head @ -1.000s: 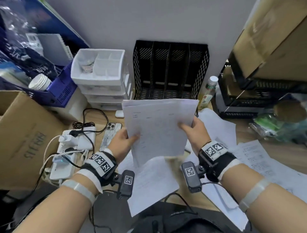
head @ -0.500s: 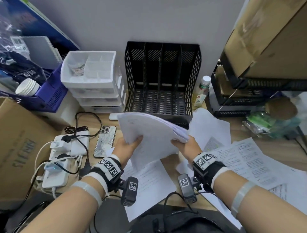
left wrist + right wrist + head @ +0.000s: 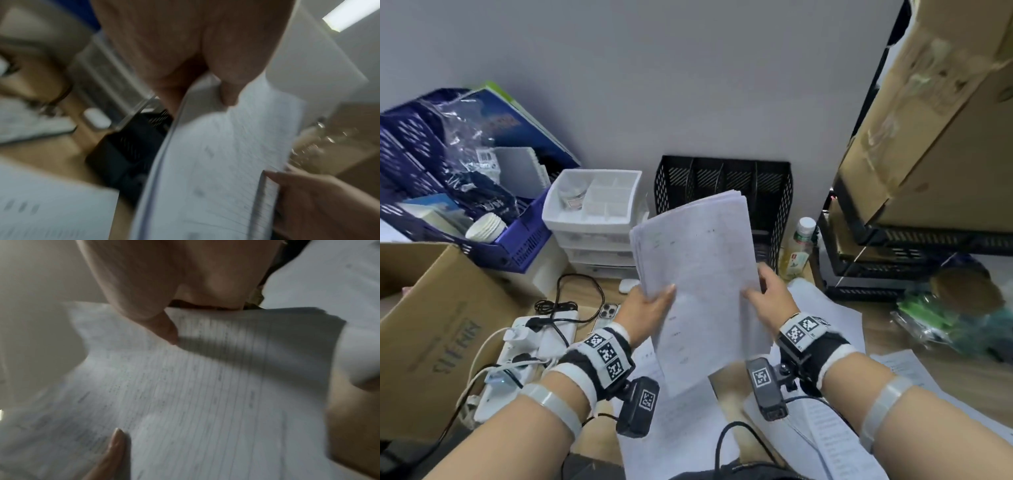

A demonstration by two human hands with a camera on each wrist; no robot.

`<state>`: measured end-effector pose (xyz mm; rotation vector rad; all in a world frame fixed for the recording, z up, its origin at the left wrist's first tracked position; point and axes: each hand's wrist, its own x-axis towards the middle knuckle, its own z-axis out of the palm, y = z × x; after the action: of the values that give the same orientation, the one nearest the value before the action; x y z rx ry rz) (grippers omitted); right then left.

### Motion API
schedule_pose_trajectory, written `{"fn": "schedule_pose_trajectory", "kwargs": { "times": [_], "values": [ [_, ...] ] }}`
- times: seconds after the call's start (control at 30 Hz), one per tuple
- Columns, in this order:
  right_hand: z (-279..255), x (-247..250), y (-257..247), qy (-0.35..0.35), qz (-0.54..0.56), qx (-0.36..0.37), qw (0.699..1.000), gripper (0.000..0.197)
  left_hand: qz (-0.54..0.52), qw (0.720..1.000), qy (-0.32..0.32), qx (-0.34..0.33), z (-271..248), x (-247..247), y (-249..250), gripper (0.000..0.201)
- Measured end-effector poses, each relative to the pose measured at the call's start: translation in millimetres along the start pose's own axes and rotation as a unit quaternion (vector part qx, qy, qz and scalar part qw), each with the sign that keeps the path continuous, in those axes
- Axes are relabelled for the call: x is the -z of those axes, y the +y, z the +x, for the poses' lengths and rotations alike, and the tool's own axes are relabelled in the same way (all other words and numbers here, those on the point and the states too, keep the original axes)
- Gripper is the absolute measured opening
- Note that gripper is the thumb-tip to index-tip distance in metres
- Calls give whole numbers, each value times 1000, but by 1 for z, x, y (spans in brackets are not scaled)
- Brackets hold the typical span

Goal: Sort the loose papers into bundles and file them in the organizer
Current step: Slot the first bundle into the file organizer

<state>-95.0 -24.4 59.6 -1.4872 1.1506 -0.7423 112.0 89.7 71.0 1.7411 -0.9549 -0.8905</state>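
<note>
Two bare hands hold one bundle of papers [image 3: 698,274] up in front of a black mesh organizer [image 3: 726,192], w/ the bundle's top edge overlapping the organizer's lower slots. The bundle is a thin stack of white printed sheets, flat & slightly fanned at the top right corner, tilted a bit to the left. The left hand [image 3: 647,308] pinches the bundle's left edge, thumb on the front face, fingers behind. The right hand [image 3: 770,298] pinches the right edge the same way. So each grip is narrow, closed on the paper; the bundle sits between the two hands, above the desk [image 3: 726,377].

The organizer is metal mesh, upright, w/ vertical dividers, backed against a plain grey wall. Just left of the organizer: a white plastic drawer unit [image 3: 592,219] w/ a sectioned top tray. Further left: a blue plastic basket [image 3: 517,246] w/ paper cups & bagged items. Just right of the organizer: a small bottle [image 3: 799,246] w/ a white cap. In front of the organizer, under the hands: loose white sheets [image 3: 835,318] spread on the wooden desk. Front-left of it: a phone [image 3: 607,313], a white power strip [image 3: 530,346] w/ black & white cables, and a brown cardboard box [image 3: 438,329].

Wrist views are blurred; both show ruled print on the sheets.
</note>
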Motion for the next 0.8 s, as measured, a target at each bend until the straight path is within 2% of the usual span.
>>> {"fn": "schedule_pose_trajectory", "kwargs": {
  "times": [0.07,0.1,0.13,0.17,0.23,0.27,0.3,0.33,0.37,0.4,0.43,0.47,0.5,0.57,0.67,0.8],
  "values": [
    [11,1,-12,77,-47,33,995,49,89,994,45,-33,1,2,11,30],
    [14,1,-22,89,-53,44,994,60,108,991,67,-41,1,4,17,33],
    [13,-1,-35,57,-47,53,996,72,135,986,87,-50,0,4,22,36],
    [11,-5,-50,-17,-40,56,997,85,163,979,106,-66,0,3,26,35],
    [3,-17,-79,-180,-67,56,980,107,260,953,108,-108,-3,-1,35,21],
    [1,-25,-90,-223,-95,66,968,113,309,936,101,-132,-5,-6,39,27],
    [1,-33,-101,-232,-120,74,962,114,341,924,97,-145,-5,-11,43,36],
    [2,-38,-109,-219,-140,76,963,108,356,918,95,-144,-5,-13,48,38],
    [5,-42,-116,-202,-152,71,965,92,370,912,97,-145,-5,-14,51,36],
    [10,-44,-121,-186,-147,60,970,68,374,909,95,-159,-2,-13,52,40],
    [14,-43,-127,-171,-122,41,977,41,369,907,87,-182,1,-11,52,50],
    [17,-41,-133,-163,-77,14,983,23,356,912,65,-196,3,-8,51,63],
    [20,-39,-140,-157,-37,-8,987,18,330,922,37,-201,4,-3,52,73],
    [26,-32,-151,-158,4,-8,987,23,291,938,-7,-188,10,5,51,87],
    [35,-29,-163,-175,4,21,984,23,319,938,-50,-124,21,13,40,105],
    [48,-39,-177,-157,18,40,987,26,275,957,-69,-68,43,18,12,110]
  ]
}}
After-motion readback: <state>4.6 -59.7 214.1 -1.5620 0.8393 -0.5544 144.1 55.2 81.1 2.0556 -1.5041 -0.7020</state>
